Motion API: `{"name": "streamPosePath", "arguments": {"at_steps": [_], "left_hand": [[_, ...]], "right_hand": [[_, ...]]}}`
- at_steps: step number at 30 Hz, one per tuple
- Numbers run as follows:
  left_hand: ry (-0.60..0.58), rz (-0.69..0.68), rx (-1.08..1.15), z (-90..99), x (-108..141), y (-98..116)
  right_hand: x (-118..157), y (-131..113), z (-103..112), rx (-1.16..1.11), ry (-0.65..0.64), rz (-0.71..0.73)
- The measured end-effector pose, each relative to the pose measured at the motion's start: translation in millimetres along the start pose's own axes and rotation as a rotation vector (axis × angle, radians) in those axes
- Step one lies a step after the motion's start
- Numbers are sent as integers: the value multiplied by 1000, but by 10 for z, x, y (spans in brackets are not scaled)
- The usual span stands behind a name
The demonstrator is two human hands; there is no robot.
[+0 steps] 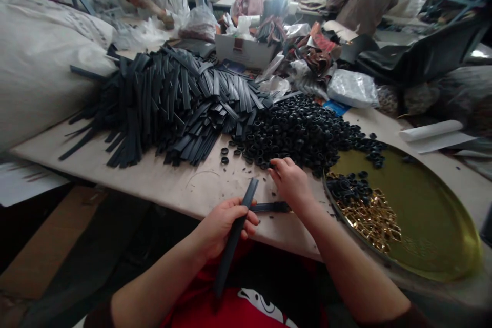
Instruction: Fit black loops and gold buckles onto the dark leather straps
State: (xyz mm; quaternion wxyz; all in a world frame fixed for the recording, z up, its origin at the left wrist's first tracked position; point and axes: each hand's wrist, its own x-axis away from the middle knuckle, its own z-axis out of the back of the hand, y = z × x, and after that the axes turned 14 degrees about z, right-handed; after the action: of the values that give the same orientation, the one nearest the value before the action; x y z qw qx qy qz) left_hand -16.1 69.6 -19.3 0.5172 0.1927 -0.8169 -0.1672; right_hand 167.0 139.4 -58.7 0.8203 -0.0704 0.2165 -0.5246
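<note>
At far left a bulky sack [46, 61] bulges beside the table [207, 179], its pale skin creased and slack. Next to it, a strap pile [161, 97] fans out: thin, flat, dark strips with a dull, leathery sheen, some showing paler edges. Nearer the body, the left hand [232, 215] grasps one strap [229, 251] between thumb and fingers; it slants over the table's near edge, one end up over the tabletop, the other down by the red clothing. Just right of this hand a second strap [269, 207] lies flat, with what looks like a dark band near its right end. The right hand [291, 180] has its fingertips bent together at the near edge of the loop pile [295, 128], a heap of small, dark, rounded rings; whether it grips one I cannot tell. The step in hand seems to be taking up a loop, which calls for a fine fingertip pinch while the strap is kept steady. At right, a smooth, rounded, yellow-green tray [434, 200] bears more loops [348, 187] and shiny, gold-coloured buckles [369, 220].
</note>
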Motion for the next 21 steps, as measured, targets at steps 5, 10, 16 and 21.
{"name": "streamPosePath", "arguments": {"at_steps": [5, 10, 16, 21], "left_hand": [[-18, 19, 46, 37, -35, 3], [-57, 16, 46, 39, -19, -51], [-40, -67, -90, -81, 33, -128], [-116, -72, -85, -178, 49, -244]], "right_hand": [[-155, -16, -143, 191, -131, 28], [-35, 79, -124, -102, 33, 44], [281, -144, 150, -1126, 265, -445], [562, -419, 260, -1590, 361, -710]]}}
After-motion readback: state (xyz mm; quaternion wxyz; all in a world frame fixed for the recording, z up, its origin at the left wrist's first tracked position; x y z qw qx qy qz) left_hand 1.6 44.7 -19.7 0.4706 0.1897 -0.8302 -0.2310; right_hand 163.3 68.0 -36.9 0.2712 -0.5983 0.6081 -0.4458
